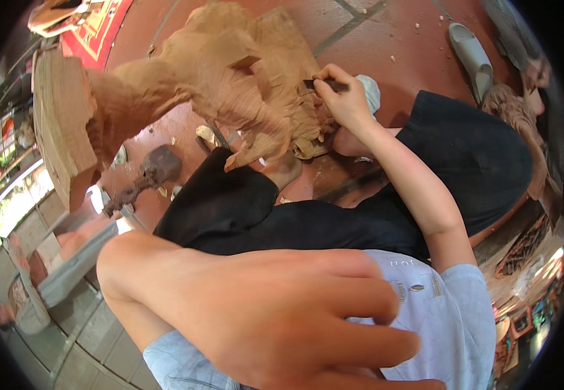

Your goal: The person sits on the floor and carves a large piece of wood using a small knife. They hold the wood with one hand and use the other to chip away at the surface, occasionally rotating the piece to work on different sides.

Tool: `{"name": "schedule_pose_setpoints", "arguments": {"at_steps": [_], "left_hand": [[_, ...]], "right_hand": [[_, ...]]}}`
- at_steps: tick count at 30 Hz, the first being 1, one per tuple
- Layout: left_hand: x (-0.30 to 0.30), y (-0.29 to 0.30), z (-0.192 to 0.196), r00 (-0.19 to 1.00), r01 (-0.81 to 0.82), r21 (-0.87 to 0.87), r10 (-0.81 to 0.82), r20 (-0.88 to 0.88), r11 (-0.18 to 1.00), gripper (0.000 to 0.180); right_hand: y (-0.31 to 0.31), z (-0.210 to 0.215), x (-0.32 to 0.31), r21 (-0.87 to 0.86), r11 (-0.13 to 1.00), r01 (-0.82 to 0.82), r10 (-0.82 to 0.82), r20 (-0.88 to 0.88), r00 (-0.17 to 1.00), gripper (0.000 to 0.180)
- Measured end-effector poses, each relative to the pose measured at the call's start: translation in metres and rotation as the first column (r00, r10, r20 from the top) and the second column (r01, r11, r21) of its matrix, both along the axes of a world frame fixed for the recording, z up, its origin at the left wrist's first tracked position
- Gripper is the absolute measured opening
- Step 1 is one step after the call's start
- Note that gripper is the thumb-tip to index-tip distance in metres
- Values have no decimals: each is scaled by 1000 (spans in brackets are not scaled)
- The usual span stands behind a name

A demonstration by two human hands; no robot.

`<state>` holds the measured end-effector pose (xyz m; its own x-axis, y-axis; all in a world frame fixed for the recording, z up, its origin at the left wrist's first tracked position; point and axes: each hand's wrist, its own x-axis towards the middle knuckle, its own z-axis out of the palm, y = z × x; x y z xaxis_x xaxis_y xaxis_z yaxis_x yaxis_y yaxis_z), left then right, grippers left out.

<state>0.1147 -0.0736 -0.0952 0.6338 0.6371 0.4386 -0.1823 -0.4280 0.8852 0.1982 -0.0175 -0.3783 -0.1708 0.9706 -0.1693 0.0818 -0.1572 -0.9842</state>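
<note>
Close to the camera, my left hand (282, 305) is raised over my lap with its back showing. Its fingers are apart and slightly bent; nothing shows in them, and its thumb is hidden. My right hand (346, 97) pinches a slim dark carving tool (334, 85). The tool's tip meets the right edge of a large brown wood carving (230, 78), or lies just beside it. Folds and ridges cover the carving, which narrows on the left into a flat-cut block (64, 123). It lies on its side in front of my legs.
Around the carving is a red tiled floor (412, 39) with scattered chips. A dark wooden mallet (158, 166) lies left of my knee. At the upper right sit a grey clog (474, 62) and another carved wooden piece (512, 107). Another person's hand (537, 73) shows there.
</note>
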Motion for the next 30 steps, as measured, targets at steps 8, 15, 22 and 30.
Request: {"name": "schedule_pose_setpoints", "arguments": {"at_steps": [8,15,22,30], "left_hand": [[-13,27,21,945,143,171,-84,-315,975,29],[-78,39,66,515,58,810,678,-525,583,19],[-107,52,48,227,-583,638,854,-468,504,41],[-111,61,60,197,-414,608,719,-667,677,48]], "right_hand": [[12,-12,3,69,997,28,-33,78,996,13],[25,-10,21,-74,996,56,-49,89,995,14],[0,5,11,-45,999,-23,21,-59,998,15],[-9,6,14,26,999,-39,39,8,999,15]]}}
